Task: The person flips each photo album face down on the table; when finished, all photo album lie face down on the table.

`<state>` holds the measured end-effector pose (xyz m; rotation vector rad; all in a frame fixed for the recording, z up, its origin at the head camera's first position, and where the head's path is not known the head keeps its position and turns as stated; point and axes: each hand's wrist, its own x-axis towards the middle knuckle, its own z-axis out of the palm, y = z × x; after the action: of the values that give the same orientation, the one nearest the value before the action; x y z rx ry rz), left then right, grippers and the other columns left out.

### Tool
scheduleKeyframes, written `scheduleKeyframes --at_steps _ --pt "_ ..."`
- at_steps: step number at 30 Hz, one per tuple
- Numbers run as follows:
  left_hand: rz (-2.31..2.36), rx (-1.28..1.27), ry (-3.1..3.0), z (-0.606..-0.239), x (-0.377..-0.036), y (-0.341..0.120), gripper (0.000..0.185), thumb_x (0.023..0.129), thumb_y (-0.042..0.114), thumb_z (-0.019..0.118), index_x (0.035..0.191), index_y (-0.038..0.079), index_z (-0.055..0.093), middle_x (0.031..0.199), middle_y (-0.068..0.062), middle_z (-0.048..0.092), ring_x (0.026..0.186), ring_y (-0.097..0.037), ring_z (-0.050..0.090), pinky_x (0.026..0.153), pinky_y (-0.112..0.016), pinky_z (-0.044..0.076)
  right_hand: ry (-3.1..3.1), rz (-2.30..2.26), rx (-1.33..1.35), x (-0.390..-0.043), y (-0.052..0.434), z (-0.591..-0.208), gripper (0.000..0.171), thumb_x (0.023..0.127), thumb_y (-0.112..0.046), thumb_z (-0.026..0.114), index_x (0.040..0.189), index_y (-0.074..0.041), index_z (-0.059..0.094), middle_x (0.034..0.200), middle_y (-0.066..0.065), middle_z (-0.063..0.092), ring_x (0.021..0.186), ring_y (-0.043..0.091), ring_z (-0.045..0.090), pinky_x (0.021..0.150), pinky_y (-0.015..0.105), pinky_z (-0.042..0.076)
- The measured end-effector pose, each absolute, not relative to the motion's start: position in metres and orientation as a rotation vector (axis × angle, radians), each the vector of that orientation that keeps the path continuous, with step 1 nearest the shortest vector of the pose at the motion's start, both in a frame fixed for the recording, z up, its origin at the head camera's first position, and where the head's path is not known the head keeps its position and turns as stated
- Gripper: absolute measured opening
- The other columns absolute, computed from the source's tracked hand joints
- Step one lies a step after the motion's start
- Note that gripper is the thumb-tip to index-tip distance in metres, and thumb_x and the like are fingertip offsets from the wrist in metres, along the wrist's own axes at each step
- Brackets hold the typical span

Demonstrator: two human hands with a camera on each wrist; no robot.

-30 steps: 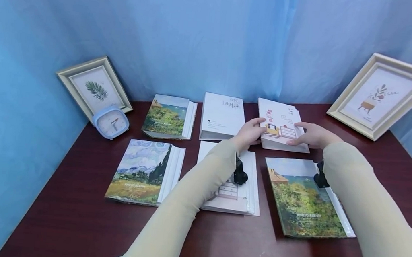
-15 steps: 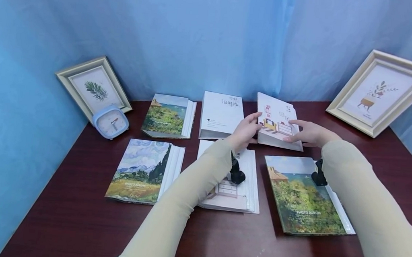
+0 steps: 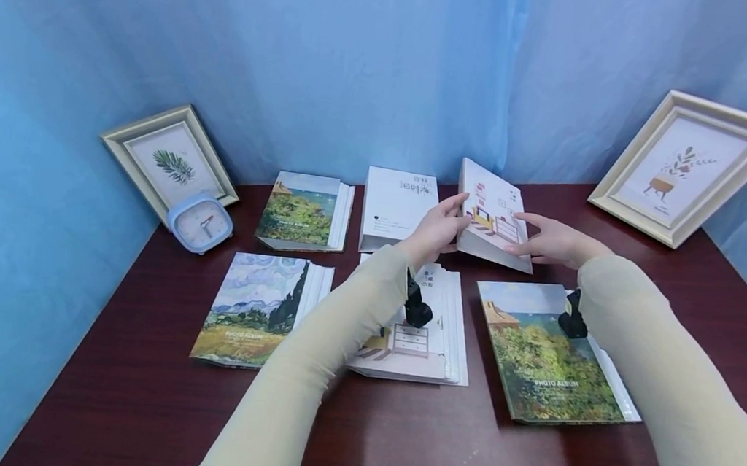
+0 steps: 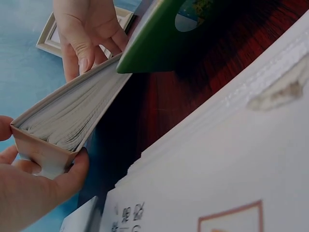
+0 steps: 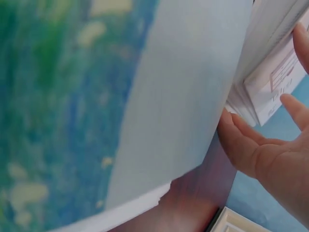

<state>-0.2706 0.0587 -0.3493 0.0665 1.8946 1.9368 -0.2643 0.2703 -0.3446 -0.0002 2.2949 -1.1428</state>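
Note:
A thick white photo album with a drawing of yellow and red furniture on its cover is tilted, its left side raised, at the back of the table. My left hand grips it by the spine, fingers on the cover and thumb below, as the left wrist view shows. My right hand holds its right edge with spread fingers, some of them behind the album. In the left wrist view the page block faces the camera. Another white album lies just left of it.
Nearer me lie a white furniture-print album, a green landscape album and a cypress-painting album. A smaller landscape album is behind. A blue clock and a leaf-print frame stand left; a plant-print frame leans right.
Both hands have moved a little left with the white album. Its left side has risen and the album has turned, so it now tilts more. The other albums have stayed put.

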Motion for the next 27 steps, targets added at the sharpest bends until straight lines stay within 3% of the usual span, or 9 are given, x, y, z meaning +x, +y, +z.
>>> scheduleKeyframes --at_steps 8,15,22,27 --pt "1.897 0.117 1.988 -0.338 -0.267 0.051 0.051 0.100 0.014 0.047 0.148 0.026 0.035 0.154 0.002 0.032 0.138 -0.021 0.036 0.106 -0.050 0.038 2.267 -1.167 -0.058 -0.264 0.260 -0.343 0.089 0.094 -0.030 0.060 0.153 -0.009 -0.003 0.149 0.034 0.011 0.135 0.048 0.023 0.108 0.058 0.029" --pt "1.839 0.133 2.099 -0.326 -0.263 0.046 0.050 0.100 0.014 0.048 0.148 0.022 0.036 0.153 -0.001 0.034 0.126 -0.021 0.046 0.091 -0.041 0.045 2.259 -1.173 -0.116 -0.265 0.253 -0.343 0.087 0.095 -0.028 0.058 0.153 -0.010 -0.004 0.148 0.033 0.015 0.135 0.048 0.024 0.107 0.059 0.029" --pt "1.683 0.175 2.273 -0.316 -0.264 0.045 0.050 0.098 0.020 0.052 0.147 0.024 0.038 0.153 -0.001 0.033 0.140 -0.021 0.032 0.105 -0.044 0.040 2.210 -1.270 -0.167 -0.268 0.249 -0.349 0.086 0.096 -0.025 0.056 0.153 -0.014 -0.008 0.148 0.032 0.017 0.136 0.047 0.025 0.109 0.059 0.026" --pt "1.560 0.250 2.398 -0.304 -0.262 0.046 0.051 0.098 0.020 0.052 0.147 0.020 0.037 0.152 -0.002 0.035 0.140 -0.021 0.032 0.111 -0.037 0.033 2.158 -1.312 -0.235 -0.268 0.247 -0.350 0.084 0.097 -0.022 0.054 0.153 -0.017 -0.007 0.152 0.031 0.011 0.138 0.047 0.022 0.109 0.059 0.025"
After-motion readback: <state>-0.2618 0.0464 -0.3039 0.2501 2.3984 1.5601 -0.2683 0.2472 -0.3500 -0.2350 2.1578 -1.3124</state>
